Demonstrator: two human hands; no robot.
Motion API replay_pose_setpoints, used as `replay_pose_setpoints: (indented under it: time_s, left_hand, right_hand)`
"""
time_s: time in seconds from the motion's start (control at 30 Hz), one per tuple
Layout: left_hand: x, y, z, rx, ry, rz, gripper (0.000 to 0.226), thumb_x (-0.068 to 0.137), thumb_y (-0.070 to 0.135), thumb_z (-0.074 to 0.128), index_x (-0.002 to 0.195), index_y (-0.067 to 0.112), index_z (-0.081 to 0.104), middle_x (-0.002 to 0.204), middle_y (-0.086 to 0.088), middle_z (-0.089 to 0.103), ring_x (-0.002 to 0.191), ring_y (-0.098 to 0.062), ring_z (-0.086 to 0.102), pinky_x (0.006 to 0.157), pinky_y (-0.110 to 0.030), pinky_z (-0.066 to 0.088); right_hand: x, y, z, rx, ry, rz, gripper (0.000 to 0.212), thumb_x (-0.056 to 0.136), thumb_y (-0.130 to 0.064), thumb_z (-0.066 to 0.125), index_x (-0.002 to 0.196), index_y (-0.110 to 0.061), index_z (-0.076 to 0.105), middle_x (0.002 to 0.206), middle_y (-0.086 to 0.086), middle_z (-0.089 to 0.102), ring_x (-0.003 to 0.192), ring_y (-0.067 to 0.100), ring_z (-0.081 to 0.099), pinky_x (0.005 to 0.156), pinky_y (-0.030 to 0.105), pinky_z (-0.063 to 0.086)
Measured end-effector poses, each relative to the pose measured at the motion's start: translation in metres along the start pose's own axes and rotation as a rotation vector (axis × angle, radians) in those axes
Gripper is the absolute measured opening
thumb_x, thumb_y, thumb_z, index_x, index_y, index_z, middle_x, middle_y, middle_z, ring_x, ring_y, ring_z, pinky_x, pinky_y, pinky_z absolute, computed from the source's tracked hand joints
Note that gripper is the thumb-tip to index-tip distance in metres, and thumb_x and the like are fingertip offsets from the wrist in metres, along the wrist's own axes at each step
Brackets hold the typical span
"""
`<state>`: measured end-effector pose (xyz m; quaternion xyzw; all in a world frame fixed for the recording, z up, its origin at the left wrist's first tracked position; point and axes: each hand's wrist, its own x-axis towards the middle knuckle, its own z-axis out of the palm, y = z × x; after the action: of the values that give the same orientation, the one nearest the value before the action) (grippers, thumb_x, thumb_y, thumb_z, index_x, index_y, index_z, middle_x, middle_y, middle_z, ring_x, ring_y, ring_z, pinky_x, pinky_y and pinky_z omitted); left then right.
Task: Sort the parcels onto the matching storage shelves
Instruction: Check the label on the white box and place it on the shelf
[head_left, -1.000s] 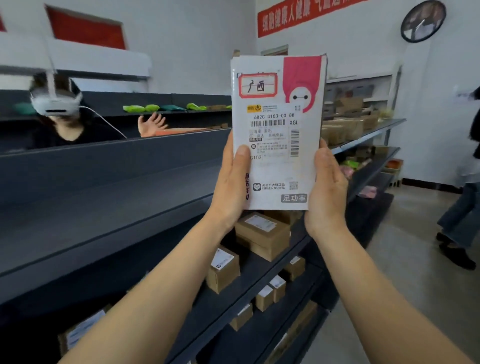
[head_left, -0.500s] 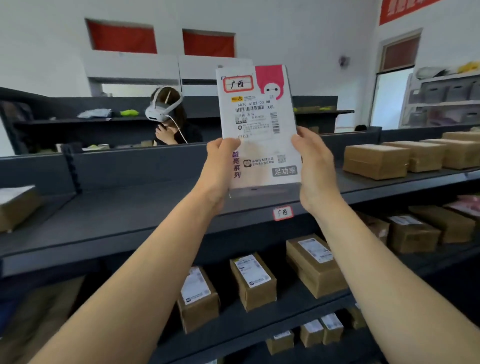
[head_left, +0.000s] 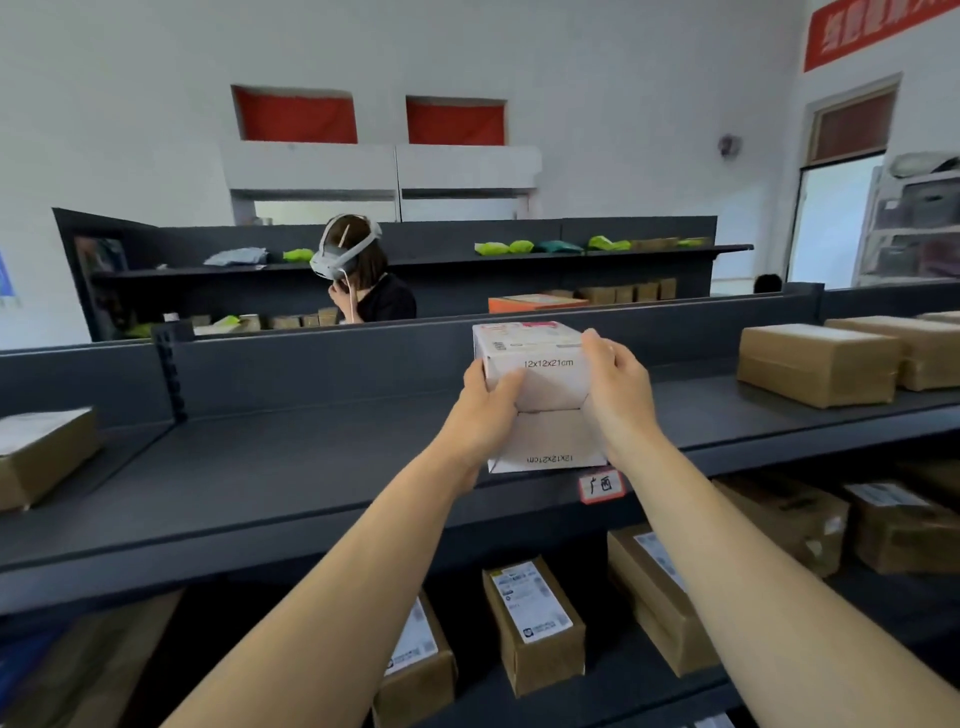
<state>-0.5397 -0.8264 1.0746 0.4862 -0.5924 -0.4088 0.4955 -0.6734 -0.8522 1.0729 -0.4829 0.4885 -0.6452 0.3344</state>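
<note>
A white parcel box (head_left: 540, 395) printed "12x12x21cm" lies flat on the dark grey upper shelf (head_left: 291, 467), its end flaps facing me. My left hand (head_left: 485, 410) grips its left side and my right hand (head_left: 621, 395) grips its right side. A small red-bordered shelf label (head_left: 601, 486) sits on the shelf's front edge right below the box.
Brown cartons (head_left: 815, 364) stand on the same shelf to the right, another carton (head_left: 41, 457) at the far left. More labelled brown boxes (head_left: 535, 623) fill the shelf below. A person wearing a headset (head_left: 358, 270) stands behind the shelf's back wall.
The box was held upright with its label facing me; now it is tipped flat and lowered onto the upper shelf above the label. My view moved closer.
</note>
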Motion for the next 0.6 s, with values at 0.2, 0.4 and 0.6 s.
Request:
replay_pose_setpoints:
  time_s: [0.2, 0.4, 0.6]
  left_hand:
    - [0.004, 0.000, 0.002, -0.017, -0.049, 0.024, 0.033, 0.098, 0.036, 0.042, 0.131, 0.030, 0.044, 0.122, 0.008, 0.059, 0.107, -0.016, 0.062, 0.077, -0.032, 0.053]
    - [-0.004, -0.001, -0.003, -0.002, -0.083, 0.020, 0.015, 0.099, 0.041, 0.039, 0.104, 0.037, 0.053, 0.108, 0.015, 0.059, 0.095, -0.008, 0.058, 0.094, -0.040, 0.047]
    - [-0.021, 0.013, -0.007, 0.021, 0.169, 0.260, 0.047, 0.101, 0.037, 0.039, 0.145, 0.018, 0.038, 0.127, 0.014, 0.044, 0.112, 0.000, 0.041, 0.083, -0.011, 0.032]
  right_hand:
    - [0.012, 0.002, 0.001, -0.088, 0.042, -0.034, 0.052, 0.099, -0.046, 0.038, 0.142, -0.017, 0.046, 0.138, 0.004, 0.054, 0.124, 0.023, 0.051, 0.103, 0.040, 0.042]
    - [0.010, 0.006, -0.004, -0.100, 0.133, -0.160, 0.037, 0.102, -0.040, 0.037, 0.128, -0.017, 0.049, 0.122, 0.003, 0.051, 0.113, 0.018, 0.047, 0.092, 0.030, 0.035]
    - [-0.022, -0.017, -0.006, -0.026, 0.177, -0.367, 0.038, 0.102, -0.030, 0.045, 0.137, -0.015, 0.050, 0.140, 0.001, 0.054, 0.127, 0.011, 0.048, 0.093, 0.015, 0.036]
